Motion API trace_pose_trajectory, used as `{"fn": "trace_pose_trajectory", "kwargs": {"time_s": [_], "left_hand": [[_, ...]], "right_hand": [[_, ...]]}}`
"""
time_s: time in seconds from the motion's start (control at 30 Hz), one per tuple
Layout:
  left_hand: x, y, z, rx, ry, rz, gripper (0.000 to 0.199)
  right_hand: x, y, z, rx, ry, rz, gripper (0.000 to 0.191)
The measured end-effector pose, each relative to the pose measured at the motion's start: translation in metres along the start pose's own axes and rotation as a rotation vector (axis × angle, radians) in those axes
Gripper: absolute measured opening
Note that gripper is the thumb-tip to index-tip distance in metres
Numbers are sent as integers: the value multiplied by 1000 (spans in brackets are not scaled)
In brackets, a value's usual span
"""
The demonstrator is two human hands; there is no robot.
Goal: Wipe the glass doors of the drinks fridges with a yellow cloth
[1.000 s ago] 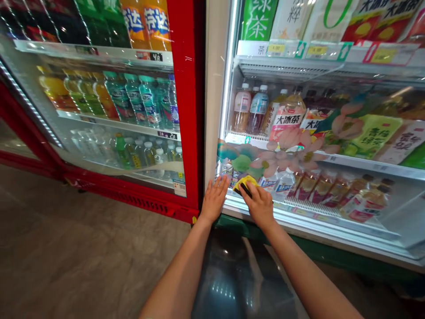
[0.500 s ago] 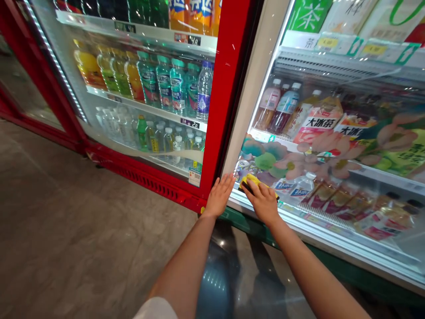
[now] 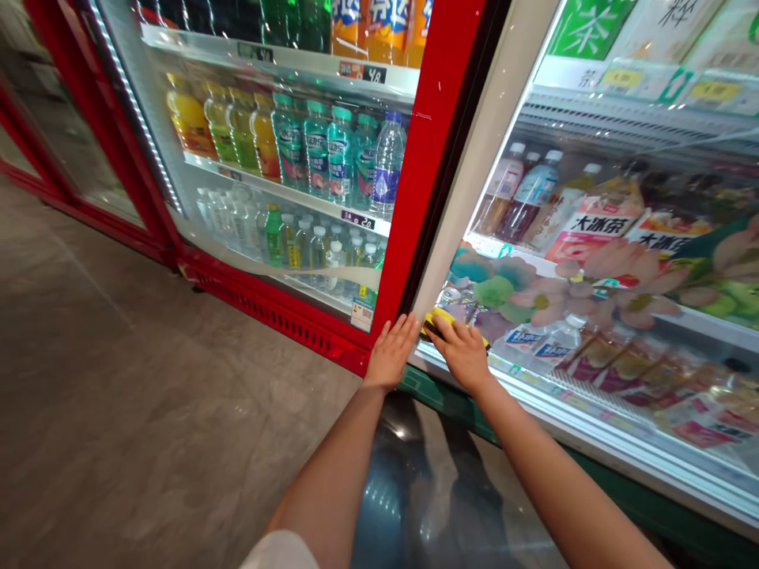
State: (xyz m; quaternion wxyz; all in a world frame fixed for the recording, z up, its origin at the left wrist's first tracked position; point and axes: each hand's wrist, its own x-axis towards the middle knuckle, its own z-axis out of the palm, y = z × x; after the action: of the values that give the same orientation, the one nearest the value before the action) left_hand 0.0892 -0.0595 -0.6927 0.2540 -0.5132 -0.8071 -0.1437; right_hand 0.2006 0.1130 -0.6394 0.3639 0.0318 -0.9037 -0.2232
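Low on the glass door (image 3: 534, 269) of the right-hand drinks cooler, my right hand (image 3: 462, 356) presses a yellow-and-black wiper (image 3: 442, 318) against the pane. Fingers cover most of the wiper, so its exact shape is partly hidden; it sits in the door's lower left corner. My left hand (image 3: 391, 352) lies flat, fingers stretched out, at the bottom of the pale door frame (image 3: 442, 245), next to the red cooler's edge. It holds nothing. Printed flowers (image 3: 545, 296) decorate the glass above the wiper.
To the left stands a red-framed cooler (image 3: 409, 197) with shelves of bottles (image 3: 341, 150). Behind the right-hand glass are bottled drinks (image 3: 510, 190) and cartons (image 3: 593, 32). A green base strip (image 3: 432, 391) runs below the door, above the grey floor (image 3: 207, 411).
The wiper and my right hand have slid slightly left, up to the door frame. My left hand stays about where it was. The camera view has shifted a little to the left.
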Motion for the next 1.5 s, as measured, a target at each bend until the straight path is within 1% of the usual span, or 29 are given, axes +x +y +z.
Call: {"fn": "trace_pose_trajectory", "kwargs": {"time_s": [0.1, 0.17, 0.23, 0.33, 0.4, 0.43, 0.47, 0.53, 0.6, 0.63, 0.7, 0.77, 0.83, 0.87, 0.9, 0.97, 1.03, 1.07, 1.1, 1.13, 1.23, 1.3, 1.33, 1.37, 1.43, 1.5], "left_hand": [[-4, -4, 2, 26, 22, -30, 87], [-10, -7, 4, 41, 39, -57, 88], [-16, -10, 7, 52, 45, -65, 89], [-26, -12, 10, 59, 40, -55, 86], [-31, -13, 11, 58, 34, -48, 83], [-32, -14, 11, 58, 33, -46, 82], [-33, -14, 11, 57, 33, -46, 82], [-34, -15, 11, 57, 35, -52, 82], [-35, -16, 12, 59, 33, -62, 82], [-37, -16, 13, 61, 29, -66, 82], [-42, -16, 15, 67, 16, -69, 82], [-48, -15, 16, 73, 1, -61, 82], [-54, -14, 16, 78, -16, -48, 81], [-56, -13, 16, 79, -25, -41, 80], [-58, -13, 16, 80, -34, -31, 79], [-60, -12, 17, 79, -49, -6, 77], [-62, -12, 18, 77, -58, 8, 76], [-64, -11, 19, 76, -60, 8, 77], [-64, -11, 21, 74, -64, 5, 77], [-65, -10, 23, 71, -69, 4, 78], [-61, -5, 27, 46, -87, 41, 81], [-53, 1, 28, 17, -85, 86, 81], [-47, 4, 27, 3, -76, 104, 81], [-41, 7, 27, -13, -64, 119, 81], [-30, 12, 25, -45, -38, 145, 83], [-22, 17, 25, -72, -23, 177, 84]], "right_hand": [[19, 3, 2, 19, 46, 144, 43], [28, -3, 8, 30, 71, 210, 44], [27, -15, 18, 28, 82, 195, 43], [12, -30, 27, 28, 60, 56, 38], [5, -30, 26, 41, 28, -36, 35], [5, -27, 24, 41, 19, -50, 35], [6, -24, 22, 34, 20, -32, 35], [13, -19, 18, 4, 50, 64, 37], [16, -22, 19, -25, 87, 153, 39], [15, -27, 22, -29, 92, 167, 39], [4, -41, 31, -15, 59, 126, 39], [-13, -54, 39, 18, -12, 21, 37], [-28, -59, 43, 66, -98, -91, 35], [-33, -57, 43, 90, -133, -121, 34], [-36, -53, 41, 107, -157, -118, 34], [-36, -43, 36, 105, -156, -18, 37], [-35, -35, 33, 74, -109, 107, 40], [-36, -32, 33, 67, -89, 135, 41], [-39, -31, 33, 70, -84, 125, 42], [-43, -31, 34, 83, -91, 82, 42], [-59, -26, 36, 135, -146, -132, 38], [-65, -15, 32, 145, -145, -226, 35], [-67, -7, 28, 139, -130, -229, 36], [-69, 1, 24, 128, -115, -197, 38], [-74, 16, 15, 103, -89, -71, 45], [-87, 24, 9, 90, -83, 32, 51]]}}
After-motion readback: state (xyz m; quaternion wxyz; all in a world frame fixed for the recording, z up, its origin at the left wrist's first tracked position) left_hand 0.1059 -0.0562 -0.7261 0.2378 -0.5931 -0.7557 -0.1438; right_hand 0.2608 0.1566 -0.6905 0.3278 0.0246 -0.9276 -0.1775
